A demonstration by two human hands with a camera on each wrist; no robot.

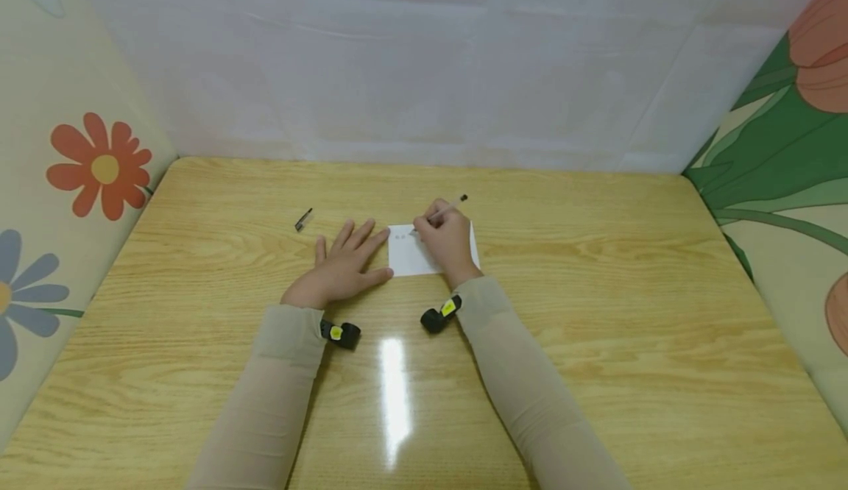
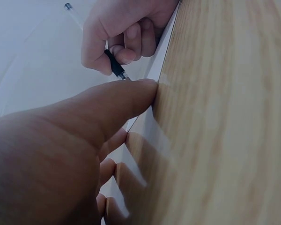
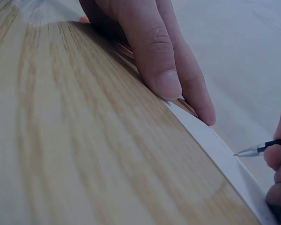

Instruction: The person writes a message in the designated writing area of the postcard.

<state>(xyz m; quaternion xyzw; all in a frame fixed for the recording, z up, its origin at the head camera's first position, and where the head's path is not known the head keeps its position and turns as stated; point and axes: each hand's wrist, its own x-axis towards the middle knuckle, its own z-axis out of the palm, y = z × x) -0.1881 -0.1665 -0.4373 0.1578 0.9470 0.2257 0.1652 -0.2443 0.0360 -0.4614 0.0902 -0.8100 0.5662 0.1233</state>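
This looks like a small home-style writing corner set up as a booth. A glossy wooden table [image 1: 596, 313] with pale oak grain fills the lower and middle part of the head view. Behind it, across the top of the frame, hangs a plain white sheet [image 1: 424, 56] with fold creases. At the left edge a cream cloth printed with red and blue flowers [image 1: 99, 166] closes the side; at the right edge, a cloth with green leaves and orange blooms [image 1: 788, 151].

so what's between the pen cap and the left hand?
Nothing: bare wooden table separates the small dark pen cap from the left hand, clearest in the head view.
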